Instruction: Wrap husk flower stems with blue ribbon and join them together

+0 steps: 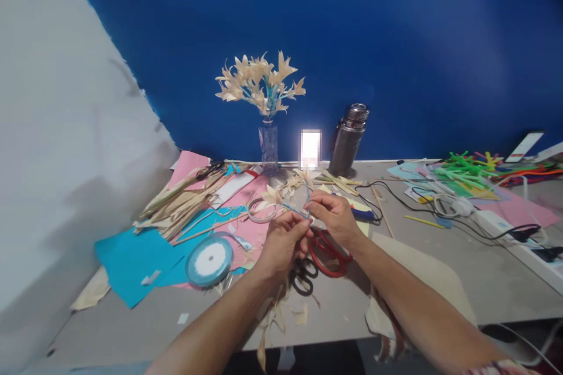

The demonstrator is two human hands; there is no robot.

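Over the cluttered worktop (329, 319), the left hand (287, 240) and the right hand (333, 217) were close together, near black scissor handles (303, 270) and red handles (333, 273). Each grip was closed to a pinch of thumb and fingers on thin blue stems (292, 208); which stem lay in which grip I cannot tell. One stem slanted leftward to a pale flower (271, 194) beside a tape roll (249, 211); another rose toward blurred pale petals. Farther back, a clear vase (268, 146) carried a bunch of pale flowers (259, 76), and a metal flask (349, 140) stood to its right. A ribbon spool (200, 262) lay on coloured paper (132, 263), left of the left hand.
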